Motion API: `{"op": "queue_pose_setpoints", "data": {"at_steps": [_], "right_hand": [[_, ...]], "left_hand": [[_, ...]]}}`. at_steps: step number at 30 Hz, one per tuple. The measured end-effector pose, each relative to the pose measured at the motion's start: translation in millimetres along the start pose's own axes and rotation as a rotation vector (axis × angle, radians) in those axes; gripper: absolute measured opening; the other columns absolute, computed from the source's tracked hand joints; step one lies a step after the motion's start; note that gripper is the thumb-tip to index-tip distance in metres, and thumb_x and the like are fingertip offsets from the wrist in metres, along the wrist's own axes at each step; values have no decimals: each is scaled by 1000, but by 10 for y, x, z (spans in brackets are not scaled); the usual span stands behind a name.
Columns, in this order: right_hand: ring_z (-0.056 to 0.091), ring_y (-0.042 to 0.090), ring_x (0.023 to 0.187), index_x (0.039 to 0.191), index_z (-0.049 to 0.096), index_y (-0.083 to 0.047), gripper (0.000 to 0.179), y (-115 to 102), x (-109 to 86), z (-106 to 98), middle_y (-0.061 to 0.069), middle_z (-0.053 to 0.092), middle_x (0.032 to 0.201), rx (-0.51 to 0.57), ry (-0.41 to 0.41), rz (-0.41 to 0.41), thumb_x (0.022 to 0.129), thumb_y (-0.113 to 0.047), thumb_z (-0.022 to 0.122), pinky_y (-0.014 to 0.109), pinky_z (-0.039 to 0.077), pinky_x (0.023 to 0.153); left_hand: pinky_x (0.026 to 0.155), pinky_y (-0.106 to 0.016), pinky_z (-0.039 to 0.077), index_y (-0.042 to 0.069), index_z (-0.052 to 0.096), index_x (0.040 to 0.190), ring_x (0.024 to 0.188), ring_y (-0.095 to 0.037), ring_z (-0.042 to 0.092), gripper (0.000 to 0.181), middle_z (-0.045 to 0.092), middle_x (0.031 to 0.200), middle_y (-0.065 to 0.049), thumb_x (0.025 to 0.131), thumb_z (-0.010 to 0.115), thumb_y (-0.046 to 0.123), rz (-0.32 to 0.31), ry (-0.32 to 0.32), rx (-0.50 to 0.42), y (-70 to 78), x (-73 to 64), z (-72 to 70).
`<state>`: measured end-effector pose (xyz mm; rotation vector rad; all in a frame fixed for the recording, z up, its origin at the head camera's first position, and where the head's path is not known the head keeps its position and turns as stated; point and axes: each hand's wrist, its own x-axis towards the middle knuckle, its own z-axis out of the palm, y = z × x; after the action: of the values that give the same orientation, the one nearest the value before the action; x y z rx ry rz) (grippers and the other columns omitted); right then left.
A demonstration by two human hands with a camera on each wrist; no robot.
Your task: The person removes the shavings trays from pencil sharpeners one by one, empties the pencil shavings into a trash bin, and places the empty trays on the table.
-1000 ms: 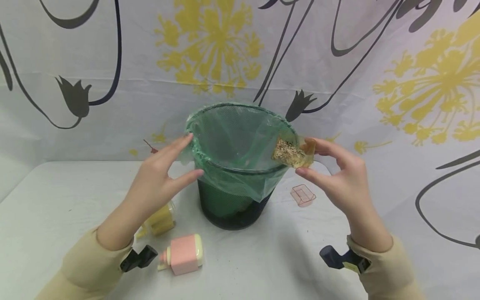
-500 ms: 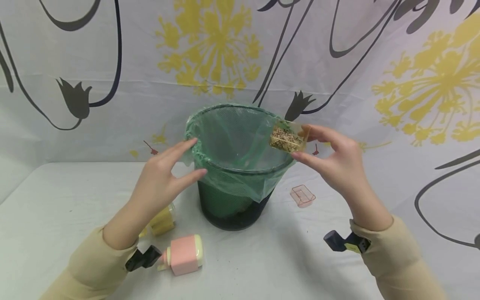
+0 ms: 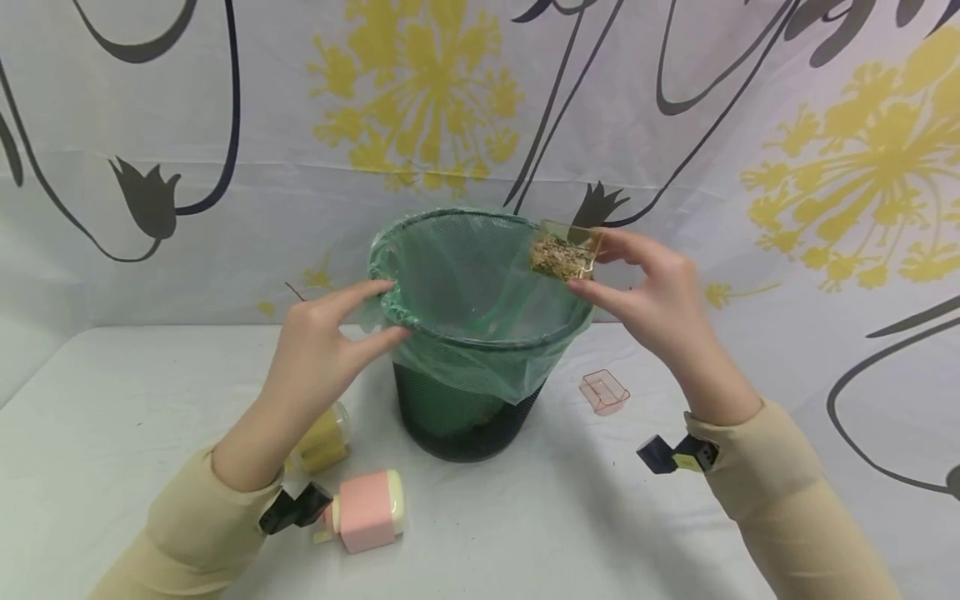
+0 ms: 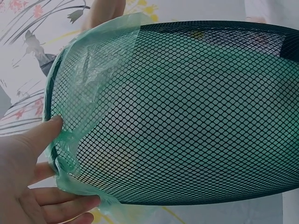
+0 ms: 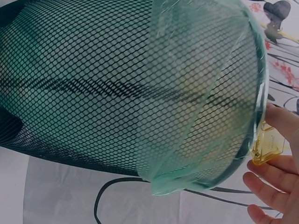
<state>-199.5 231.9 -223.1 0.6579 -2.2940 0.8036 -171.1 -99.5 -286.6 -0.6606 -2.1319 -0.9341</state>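
A black mesh trash bin [image 3: 450, 408] stands upright, lined with a green plastic bag [image 3: 495, 371] folded over its rim. My left hand [image 3: 318, 333] grips the left side of the rim and bag; in the left wrist view the thumb and several fingers lie against the bag, the index finger partly hidden behind the rim. My right hand [image 3: 648, 292] pinches a small clear yellow box [image 3: 566, 250] between thumb and fingers. Brownish and green flakes or seeds show inside it. This box is tilted over the right rim of the bin.
A small clear red-edged box [image 3: 604, 392] sits on the white table [image 3: 480, 533] right of the bin. Left of the bin lie a pink pump bottle [image 3: 367, 510] and a yellow one [image 3: 322, 442], partly hidden by my forearm. A patterned cloth [image 3: 262, 108] hangs behind.
My right hand has moved up and to the left with the yellow box, bringing it further over the bin's mouth. My left hand stays at the rim, shifting slightly.
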Motion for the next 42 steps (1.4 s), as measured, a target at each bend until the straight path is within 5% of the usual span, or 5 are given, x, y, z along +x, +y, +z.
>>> {"op": "queue_pose_setpoints", "data": {"at_steps": [6, 14, 29, 36, 42], "right_hand": [[60, 27, 100, 125, 63, -6, 56, 63, 54, 65, 11, 67, 106, -62, -21, 3, 75, -20, 84, 48, 43, 89], [59, 29, 103, 129, 59, -5, 59, 139, 139, 149, 13, 65, 112, -151, -43, 14, 78, -24, 82, 49, 41, 91], [60, 30, 96, 125, 62, -3, 59, 209, 250, 205, 14, 66, 107, -255, 13, -155, 73, -23, 85, 51, 40, 88], [58, 27, 100, 127, 61, -6, 59, 161, 286, 189, 10, 65, 118, -292, 0, -146, 76, -26, 83, 50, 39, 88], [57, 28, 102, 130, 59, -9, 60, 138, 332, 202, 9, 62, 124, -351, -26, -154, 78, -29, 81, 49, 38, 91]], "left_hand": [[58, -26, 40, 5, 70, 112, 46, -1, 12, 47, 71, 103, -8, 70, 87, 17, -10, 10, 18, 3, 12, -3], [52, -26, 37, 6, 70, 112, 41, 0, 15, 46, 71, 103, -7, 70, 86, 17, -44, -14, 9, 20, 29, -8], [50, -25, 33, 4, 71, 109, 48, -4, 13, 45, 71, 101, -8, 69, 87, 16, -83, -57, 10, 63, 67, -52], [74, -38, 50, 4, 71, 109, 68, -16, 61, 45, 70, 104, -9, 69, 87, 15, -123, -78, -22, 66, 83, -65], [81, -48, 50, 5, 70, 111, 100, -29, 64, 45, 70, 107, -9, 71, 86, 16, -178, -125, -26, 93, 110, -99]]}}
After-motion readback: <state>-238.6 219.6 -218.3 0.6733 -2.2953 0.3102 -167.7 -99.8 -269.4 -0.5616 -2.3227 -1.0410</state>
